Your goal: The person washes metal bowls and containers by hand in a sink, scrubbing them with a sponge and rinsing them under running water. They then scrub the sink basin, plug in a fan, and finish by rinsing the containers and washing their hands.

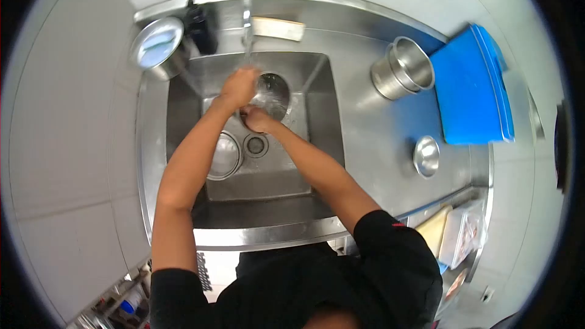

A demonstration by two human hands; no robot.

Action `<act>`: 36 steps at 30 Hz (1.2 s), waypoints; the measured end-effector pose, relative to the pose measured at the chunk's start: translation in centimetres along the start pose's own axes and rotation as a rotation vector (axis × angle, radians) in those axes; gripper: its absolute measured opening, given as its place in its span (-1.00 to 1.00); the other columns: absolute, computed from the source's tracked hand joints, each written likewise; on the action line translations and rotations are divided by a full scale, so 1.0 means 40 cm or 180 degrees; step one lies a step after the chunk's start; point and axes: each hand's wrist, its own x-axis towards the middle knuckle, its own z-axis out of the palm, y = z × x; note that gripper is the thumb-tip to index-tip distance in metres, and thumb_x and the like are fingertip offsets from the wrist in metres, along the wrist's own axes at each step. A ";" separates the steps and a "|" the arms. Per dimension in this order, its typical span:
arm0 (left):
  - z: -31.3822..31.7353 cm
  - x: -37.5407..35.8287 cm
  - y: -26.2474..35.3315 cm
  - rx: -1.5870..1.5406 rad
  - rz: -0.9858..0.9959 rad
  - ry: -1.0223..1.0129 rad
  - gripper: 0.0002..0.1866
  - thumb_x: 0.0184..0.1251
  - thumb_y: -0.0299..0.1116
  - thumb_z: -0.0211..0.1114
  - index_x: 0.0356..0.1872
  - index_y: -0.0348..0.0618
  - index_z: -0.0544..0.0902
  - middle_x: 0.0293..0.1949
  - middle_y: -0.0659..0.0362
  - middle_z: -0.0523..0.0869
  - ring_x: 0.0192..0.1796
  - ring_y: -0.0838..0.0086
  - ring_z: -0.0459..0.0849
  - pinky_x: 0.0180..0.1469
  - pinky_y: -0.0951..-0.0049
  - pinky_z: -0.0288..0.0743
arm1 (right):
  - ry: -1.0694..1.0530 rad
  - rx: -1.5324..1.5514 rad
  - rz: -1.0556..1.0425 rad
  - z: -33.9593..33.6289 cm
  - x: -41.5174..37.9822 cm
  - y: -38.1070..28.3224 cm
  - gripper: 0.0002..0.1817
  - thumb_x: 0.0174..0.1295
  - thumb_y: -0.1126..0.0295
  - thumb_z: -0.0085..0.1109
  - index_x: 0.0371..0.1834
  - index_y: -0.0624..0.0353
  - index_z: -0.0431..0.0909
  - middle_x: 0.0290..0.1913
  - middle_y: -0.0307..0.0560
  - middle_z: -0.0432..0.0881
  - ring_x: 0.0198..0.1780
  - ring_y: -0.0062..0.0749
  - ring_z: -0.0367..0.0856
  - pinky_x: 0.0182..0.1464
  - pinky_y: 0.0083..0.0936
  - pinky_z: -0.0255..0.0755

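Note:
Inside the steel sink, a round metal bowl sits beneath the faucet, with water splashing in it. My right hand is closed at the bowl's near left rim, its fingertips partly hidden. Just below the faucet spout, my left hand is smeared by motion over the bowl's left edge, so its fingers cannot be made out. A second round metal dish lies in the left of the sink, partly behind my left forearm. The drain is close below my right hand.
Nested steel pots and a small metal bowl are on the right counter beside a blue bin. At the back left stand a metal container and a black bottle. A pale block lies behind the sink.

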 end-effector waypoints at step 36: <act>0.224 -0.469 -0.290 0.0519 -0.2679 -0.1347 -0.33 0.15 -0.25 0.25 0.28 -0.18 0.22 0.26 0.00 0.32 0.31 0.02 0.24 0.27 0.17 0.22 | 0.1128 -0.0107 0.0248 -0.244 -0.021 0.021 -0.65 0.20 0.09 -0.04 -0.34 0.16 0.56 -0.29 0.10 0.60 -0.21 -0.02 0.57 -0.15 -0.18 0.40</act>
